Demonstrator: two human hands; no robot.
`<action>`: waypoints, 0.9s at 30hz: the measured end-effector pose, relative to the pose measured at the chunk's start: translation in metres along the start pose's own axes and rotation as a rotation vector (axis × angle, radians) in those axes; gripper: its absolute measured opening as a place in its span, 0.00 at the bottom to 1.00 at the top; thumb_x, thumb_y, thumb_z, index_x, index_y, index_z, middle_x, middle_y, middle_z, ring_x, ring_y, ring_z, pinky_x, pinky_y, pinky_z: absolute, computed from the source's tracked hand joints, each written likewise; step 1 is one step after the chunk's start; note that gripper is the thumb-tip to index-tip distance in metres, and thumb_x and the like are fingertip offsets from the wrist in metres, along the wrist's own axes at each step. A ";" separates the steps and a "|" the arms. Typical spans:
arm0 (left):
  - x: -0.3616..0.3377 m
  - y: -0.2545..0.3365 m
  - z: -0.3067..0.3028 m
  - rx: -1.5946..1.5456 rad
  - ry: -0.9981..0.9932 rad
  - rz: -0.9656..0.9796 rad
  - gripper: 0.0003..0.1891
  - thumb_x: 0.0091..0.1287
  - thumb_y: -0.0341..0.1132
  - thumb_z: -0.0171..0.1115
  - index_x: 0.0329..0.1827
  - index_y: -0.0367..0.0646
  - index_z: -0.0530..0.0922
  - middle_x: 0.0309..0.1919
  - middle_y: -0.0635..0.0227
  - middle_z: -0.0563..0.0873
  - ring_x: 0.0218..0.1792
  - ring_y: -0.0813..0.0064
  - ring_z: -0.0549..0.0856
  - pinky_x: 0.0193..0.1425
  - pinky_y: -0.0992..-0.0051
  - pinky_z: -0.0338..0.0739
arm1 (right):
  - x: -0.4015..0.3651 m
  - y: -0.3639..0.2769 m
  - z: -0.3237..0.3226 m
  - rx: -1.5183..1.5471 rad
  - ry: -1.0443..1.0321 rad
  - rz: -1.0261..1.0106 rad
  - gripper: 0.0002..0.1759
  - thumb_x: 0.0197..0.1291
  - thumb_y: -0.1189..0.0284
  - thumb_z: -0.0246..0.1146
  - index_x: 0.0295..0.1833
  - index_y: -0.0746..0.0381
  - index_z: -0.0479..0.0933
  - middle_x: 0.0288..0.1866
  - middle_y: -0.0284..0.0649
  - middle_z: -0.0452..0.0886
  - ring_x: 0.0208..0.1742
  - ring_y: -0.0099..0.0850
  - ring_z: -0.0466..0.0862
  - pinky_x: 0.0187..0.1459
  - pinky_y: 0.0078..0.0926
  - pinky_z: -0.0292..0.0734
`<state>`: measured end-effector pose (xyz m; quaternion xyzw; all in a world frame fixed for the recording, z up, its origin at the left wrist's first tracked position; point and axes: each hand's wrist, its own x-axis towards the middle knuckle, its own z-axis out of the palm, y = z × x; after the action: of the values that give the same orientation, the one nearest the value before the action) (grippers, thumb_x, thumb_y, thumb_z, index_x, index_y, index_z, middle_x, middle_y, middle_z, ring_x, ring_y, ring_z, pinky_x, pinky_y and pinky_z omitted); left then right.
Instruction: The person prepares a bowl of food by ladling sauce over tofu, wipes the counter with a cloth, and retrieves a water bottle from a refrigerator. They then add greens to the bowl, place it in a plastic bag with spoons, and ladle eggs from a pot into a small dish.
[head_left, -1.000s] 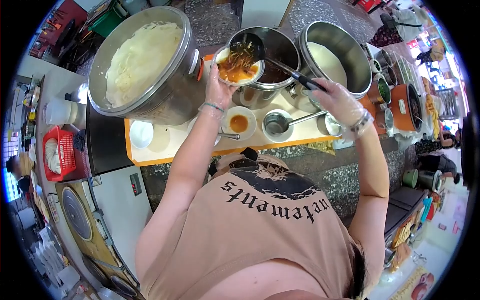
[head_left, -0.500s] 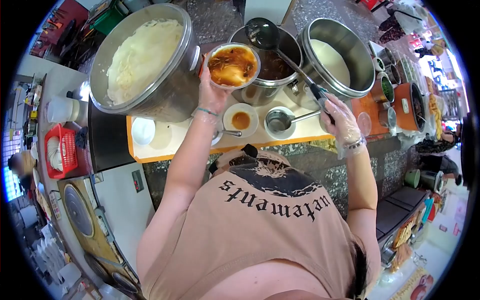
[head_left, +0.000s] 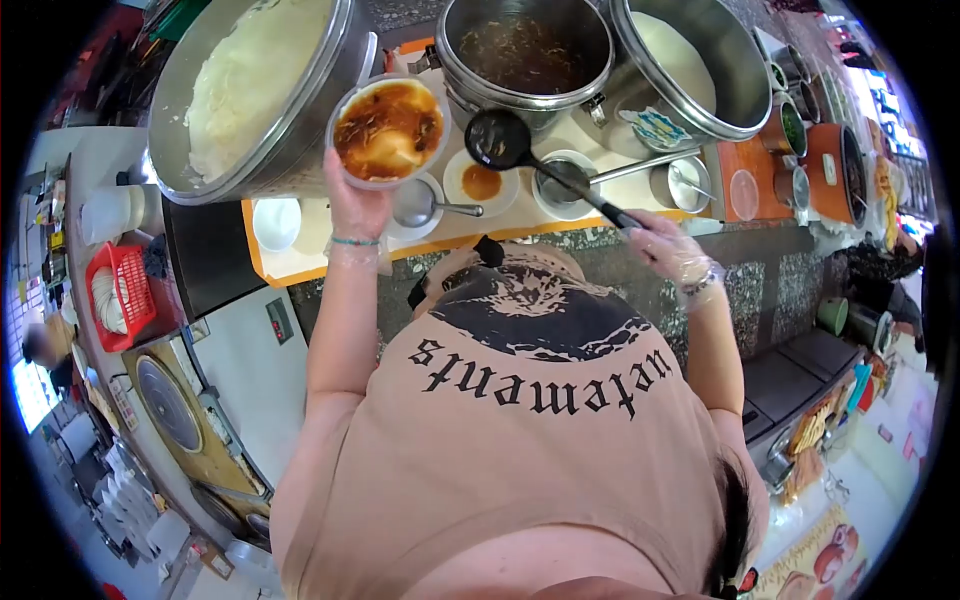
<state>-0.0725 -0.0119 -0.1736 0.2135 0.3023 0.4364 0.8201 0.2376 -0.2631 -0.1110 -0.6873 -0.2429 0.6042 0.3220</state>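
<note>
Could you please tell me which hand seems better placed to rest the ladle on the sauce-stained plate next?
Probably the right hand: it grips the ladle, whose head appears near the sauce-stained plate, while the left hand holds the filled bowl.

Worktop point(head_left: 340, 240) evenly lit; soft highlights on steel pot point(head_left: 527, 60) rims. Windows at far left and right blown out, bluish. Strong fisheye curvature, black corners; far edges soft.

Head view: from head height, looks forward and steeply down, wide and strongly curved
Shirt point(head_left: 520, 450): closest, filling the lower middle
Bowl point(head_left: 388, 130): seen from above, at arm's reach
Tabletop point(head_left: 314, 240): beyond the shirt, across the upper part
Surroundings: bent around both sides
</note>
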 end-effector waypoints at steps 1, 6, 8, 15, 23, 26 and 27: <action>-0.002 0.000 -0.005 -0.001 0.012 0.017 0.31 0.70 0.57 0.42 0.69 0.45 0.63 0.65 0.61 0.71 0.64 0.61 0.72 0.65 0.59 0.71 | 0.007 0.007 0.004 -0.047 -0.036 0.015 0.19 0.62 0.65 0.58 0.55 0.65 0.73 0.22 0.24 0.66 0.20 0.14 0.63 0.21 0.13 0.55; -0.015 0.000 -0.024 -0.041 0.035 0.008 0.29 0.71 0.55 0.40 0.66 0.45 0.66 0.62 0.62 0.74 0.62 0.62 0.75 0.62 0.60 0.75 | 0.060 0.033 0.027 -0.293 -0.034 0.131 0.16 0.63 0.65 0.58 0.49 0.65 0.75 0.21 0.29 0.68 0.22 0.18 0.69 0.24 0.19 0.64; -0.020 0.003 -0.018 -0.048 0.044 0.001 0.27 0.72 0.53 0.40 0.65 0.44 0.67 0.61 0.63 0.75 0.61 0.63 0.76 0.60 0.62 0.76 | 0.106 0.063 0.025 -0.385 -0.058 0.127 0.15 0.62 0.66 0.58 0.49 0.64 0.74 0.23 0.33 0.71 0.25 0.23 0.73 0.27 0.24 0.68; -0.030 0.006 -0.004 -0.009 -0.011 -0.003 0.25 0.73 0.49 0.40 0.65 0.42 0.67 0.61 0.63 0.75 0.62 0.63 0.74 0.66 0.61 0.69 | 0.215 0.097 -0.003 -1.251 -0.122 -0.269 0.19 0.49 0.66 0.67 0.48 0.53 0.75 0.41 0.48 0.82 0.45 0.48 0.81 0.46 0.42 0.75; -0.037 0.013 0.004 0.188 -0.018 -0.012 0.24 0.76 0.45 0.36 0.64 0.37 0.66 0.61 0.60 0.75 0.61 0.65 0.75 0.66 0.65 0.69 | 0.318 0.148 -0.030 0.492 0.639 0.156 0.20 0.58 0.64 0.64 0.53 0.61 0.72 0.46 0.43 0.81 0.40 0.37 0.83 0.39 0.34 0.78; -0.038 0.010 0.002 0.214 -0.045 -0.022 0.24 0.76 0.45 0.36 0.65 0.37 0.65 0.60 0.59 0.75 0.61 0.65 0.75 0.66 0.65 0.69 | 0.300 0.113 -0.005 0.959 0.668 0.175 0.22 0.65 0.62 0.57 0.57 0.66 0.67 0.54 0.46 0.73 0.47 0.38 0.77 0.40 0.35 0.78; -0.035 0.009 -0.004 0.221 -0.061 -0.049 0.24 0.76 0.46 0.36 0.65 0.37 0.65 0.61 0.59 0.75 0.61 0.64 0.75 0.67 0.64 0.69 | 0.301 0.110 -0.001 1.014 0.682 0.181 0.23 0.65 0.62 0.57 0.57 0.67 0.67 0.53 0.45 0.74 0.45 0.37 0.77 0.41 0.35 0.77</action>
<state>-0.0955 -0.0363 -0.1607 0.3082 0.3287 0.3737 0.8108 0.2787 -0.1195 -0.3948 -0.6209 0.2503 0.4157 0.6157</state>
